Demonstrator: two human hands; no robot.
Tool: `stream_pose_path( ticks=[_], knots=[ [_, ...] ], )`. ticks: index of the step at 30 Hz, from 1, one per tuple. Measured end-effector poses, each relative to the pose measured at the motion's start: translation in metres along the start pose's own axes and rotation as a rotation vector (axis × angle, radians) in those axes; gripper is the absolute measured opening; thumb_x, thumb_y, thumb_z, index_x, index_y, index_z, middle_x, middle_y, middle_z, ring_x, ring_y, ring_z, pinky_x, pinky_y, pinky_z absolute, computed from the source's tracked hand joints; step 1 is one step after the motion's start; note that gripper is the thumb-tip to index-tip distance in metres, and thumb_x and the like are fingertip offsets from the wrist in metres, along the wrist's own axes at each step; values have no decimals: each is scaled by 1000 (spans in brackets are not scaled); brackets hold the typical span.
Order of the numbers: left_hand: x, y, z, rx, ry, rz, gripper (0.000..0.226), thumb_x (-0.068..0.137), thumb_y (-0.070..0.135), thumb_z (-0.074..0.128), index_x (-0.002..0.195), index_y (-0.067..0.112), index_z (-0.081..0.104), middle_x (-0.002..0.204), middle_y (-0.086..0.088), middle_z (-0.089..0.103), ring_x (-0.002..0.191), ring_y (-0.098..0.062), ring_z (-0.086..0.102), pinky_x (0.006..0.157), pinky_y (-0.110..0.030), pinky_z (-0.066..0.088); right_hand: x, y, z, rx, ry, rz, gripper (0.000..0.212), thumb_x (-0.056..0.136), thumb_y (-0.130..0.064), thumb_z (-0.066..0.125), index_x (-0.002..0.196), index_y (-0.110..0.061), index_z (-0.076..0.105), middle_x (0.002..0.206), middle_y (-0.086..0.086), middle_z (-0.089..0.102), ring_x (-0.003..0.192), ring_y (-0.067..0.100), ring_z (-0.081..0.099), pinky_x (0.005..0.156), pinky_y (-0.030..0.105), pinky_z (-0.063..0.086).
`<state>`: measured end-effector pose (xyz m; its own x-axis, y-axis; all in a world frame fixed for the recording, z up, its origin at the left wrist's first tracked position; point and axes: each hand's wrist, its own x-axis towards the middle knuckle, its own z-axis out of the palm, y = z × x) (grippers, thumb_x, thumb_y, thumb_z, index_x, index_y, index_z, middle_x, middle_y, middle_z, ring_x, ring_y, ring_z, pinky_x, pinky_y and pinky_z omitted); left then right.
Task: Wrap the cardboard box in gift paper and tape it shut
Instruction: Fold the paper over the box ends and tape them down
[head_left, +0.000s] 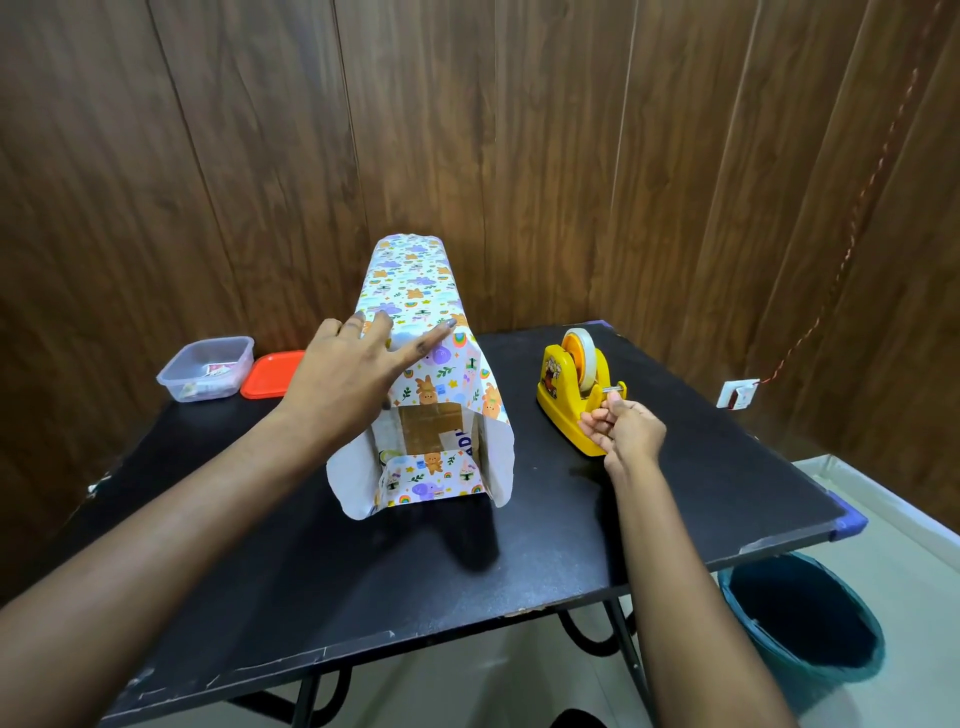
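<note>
A long cardboard box lies lengthwise on the black table, covered in white gift paper printed with cartoon animals. Its near end is unsealed: brown cardboard shows between the loose side flaps, and a bottom flap is folded up. My left hand rests flat on top of the paper, fingers spread. To the right stands a yellow tape dispenser with a roll of clear tape. My right hand pinches the tape end at the dispenser's cutter.
A clear plastic container with small items and its orange lid sit at the table's far left. A dark bin stands on the floor at the right. Wooden wall panels close in behind.
</note>
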<state>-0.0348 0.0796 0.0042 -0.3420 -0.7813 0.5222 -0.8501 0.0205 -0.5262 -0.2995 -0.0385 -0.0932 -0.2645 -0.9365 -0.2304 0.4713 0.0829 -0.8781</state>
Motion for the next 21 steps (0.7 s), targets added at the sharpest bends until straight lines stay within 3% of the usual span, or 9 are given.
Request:
stream_pose_path(
  ticks=[5, 9, 12, 15, 17, 19, 21],
  knots=[
    [0, 0, 1, -11, -4, 7, 111, 70, 27, 80, 145, 37, -1, 110, -24, 60, 96, -40, 62, 66, -39, 45, -2, -15, 3, 130, -31, 165, 25, 98, -8, 49, 73, -1, 52, 68, 11, 53, 62, 21, 57, 78, 44, 53],
    [1, -1, 2, -28, -7, 5, 109, 74, 27, 76, 144, 39, -7, 112, -24, 58, 98, -41, 60, 68, -39, 44, -8, -6, 5, 154, -44, 148, 25, 98, -12, 49, 75, -3, 52, 70, 11, 53, 64, 22, 58, 68, 41, 53],
    [1, -1, 4, -39, -5, 7, 107, 76, 29, 74, 143, 40, -9, 118, -25, 56, 103, -42, 59, 72, -40, 44, -6, -9, 5, 147, -35, 160, 24, 98, -14, 50, 76, -4, 54, 72, 10, 57, 66, 21, 60, 72, 44, 54],
    [2, -2, 4, -52, 7, 11, 110, 75, 27, 75, 143, 40, -10, 116, -25, 56, 102, -42, 59, 71, -40, 45, -4, -5, 2, 327, -32, 275, 27, 100, -6, 37, 78, -4, 52, 76, 10, 58, 62, 20, 64, 72, 43, 56],
    [1, -3, 6, -52, -3, 21, 118, 72, 26, 78, 144, 41, -16, 112, -24, 58, 97, -41, 61, 69, -41, 45, -7, 14, -7, 463, -39, 346, 31, 101, -4, 28, 79, -5, 50, 78, 10, 56, 62, 20, 63, 83, 43, 55],
    [2, -4, 7, -38, 15, 26, 125, 70, 25, 79, 142, 42, -22, 109, -23, 59, 94, -39, 62, 67, -40, 46, -12, 17, -11, 564, -96, 345, 29, 102, -3, 32, 79, -5, 50, 75, 10, 57, 66, 19, 61, 91, 40, 52],
    [1, -5, 7, -36, -14, 33, 120, 75, 27, 75, 140, 43, -25, 114, -23, 57, 97, -39, 61, 70, -41, 45, -20, -2, -4, 503, -200, 254, 27, 101, -5, 38, 76, -6, 50, 59, 6, 58, 51, 15, 63, 66, 27, 59]
  ],
)
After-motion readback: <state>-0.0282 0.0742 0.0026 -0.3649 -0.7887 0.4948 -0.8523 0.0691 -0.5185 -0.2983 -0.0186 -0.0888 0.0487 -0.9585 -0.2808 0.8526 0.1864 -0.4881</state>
